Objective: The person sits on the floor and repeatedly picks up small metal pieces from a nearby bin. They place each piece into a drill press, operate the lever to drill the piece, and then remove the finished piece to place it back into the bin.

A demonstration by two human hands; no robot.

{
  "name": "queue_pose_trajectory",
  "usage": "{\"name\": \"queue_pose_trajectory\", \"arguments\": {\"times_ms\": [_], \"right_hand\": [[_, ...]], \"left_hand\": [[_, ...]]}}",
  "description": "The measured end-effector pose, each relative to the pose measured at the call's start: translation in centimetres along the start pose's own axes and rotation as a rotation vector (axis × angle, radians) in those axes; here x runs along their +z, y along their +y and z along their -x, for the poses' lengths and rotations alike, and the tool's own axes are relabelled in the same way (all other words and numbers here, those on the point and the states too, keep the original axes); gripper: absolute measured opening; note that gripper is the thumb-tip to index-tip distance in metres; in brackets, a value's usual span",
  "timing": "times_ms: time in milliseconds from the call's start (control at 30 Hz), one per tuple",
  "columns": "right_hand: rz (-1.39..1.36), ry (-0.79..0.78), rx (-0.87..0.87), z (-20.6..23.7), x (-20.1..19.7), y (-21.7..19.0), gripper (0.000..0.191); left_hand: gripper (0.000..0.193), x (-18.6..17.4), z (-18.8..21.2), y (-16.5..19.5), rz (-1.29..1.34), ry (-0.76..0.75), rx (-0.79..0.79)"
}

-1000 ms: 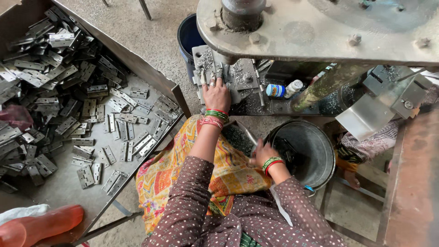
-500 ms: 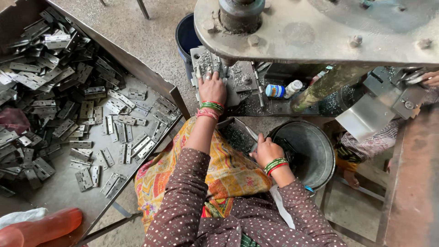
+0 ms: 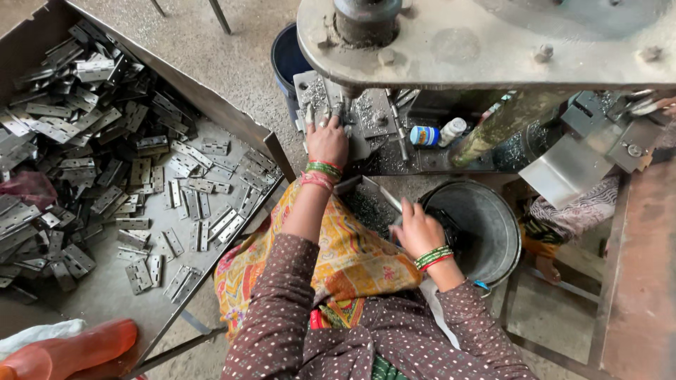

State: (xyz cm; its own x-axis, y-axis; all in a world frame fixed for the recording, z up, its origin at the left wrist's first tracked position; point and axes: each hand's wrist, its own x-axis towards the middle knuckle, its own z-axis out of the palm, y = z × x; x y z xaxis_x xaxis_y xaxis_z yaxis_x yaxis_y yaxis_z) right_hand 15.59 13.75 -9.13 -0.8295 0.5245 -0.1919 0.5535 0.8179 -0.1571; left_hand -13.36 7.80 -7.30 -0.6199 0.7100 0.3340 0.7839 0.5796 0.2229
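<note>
My left hand (image 3: 327, 141) reaches forward onto the work plate (image 3: 373, 112) of a press machine (image 3: 486, 42), fingers spread around a small metal piece under the ram. My right hand (image 3: 417, 229) sits lower, at the rim of a round metal basin (image 3: 493, 218), with its fingers curled over dark metal pieces; what it grips is hidden. Both wrists wear green and red bangles. A yellow patterned cloth (image 3: 345, 260) covers my lap.
A large tray (image 3: 105, 295) on the left holds several flat metal hinges (image 3: 141, 169). A blue bucket (image 3: 289, 60) stands behind the press. A small bottle (image 3: 424, 135) lies on the machine bed. An orange bottle (image 3: 70, 348) lies at the lower left. Another person's patterned clothing (image 3: 563, 211) shows on the right.
My left hand has pushed slightly farther in under the ram. My right hand has shifted a little toward the basin.
</note>
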Motion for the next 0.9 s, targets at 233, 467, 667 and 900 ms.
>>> {"name": "queue_pose_trajectory", "arguments": {"times_ms": [233, 467, 667, 900], "right_hand": [[0.046, 0.228, -0.05, -0.1, -3.2, -1.7, 0.06], [0.029, 0.271, -0.089, 0.3, -4.5, -2.6, 0.051], [0.004, 0.253, -0.065, 0.4, -4.9, -3.0, 0.059], [0.033, 0.268, -0.073, 0.4, -5.0, -3.3, 0.058]], "left_hand": [[0.032, -2.2, 9.1, 4.6, -0.145, 0.193, 0.07], [0.025, -3.9, 7.1, 3.3, 0.369, 0.034, -0.075], [0.012, -3.8, 4.1, 1.8, 0.084, 0.241, -0.062], [0.048, -1.8, 5.4, 1.0, 0.113, 0.164, -0.171]]}}
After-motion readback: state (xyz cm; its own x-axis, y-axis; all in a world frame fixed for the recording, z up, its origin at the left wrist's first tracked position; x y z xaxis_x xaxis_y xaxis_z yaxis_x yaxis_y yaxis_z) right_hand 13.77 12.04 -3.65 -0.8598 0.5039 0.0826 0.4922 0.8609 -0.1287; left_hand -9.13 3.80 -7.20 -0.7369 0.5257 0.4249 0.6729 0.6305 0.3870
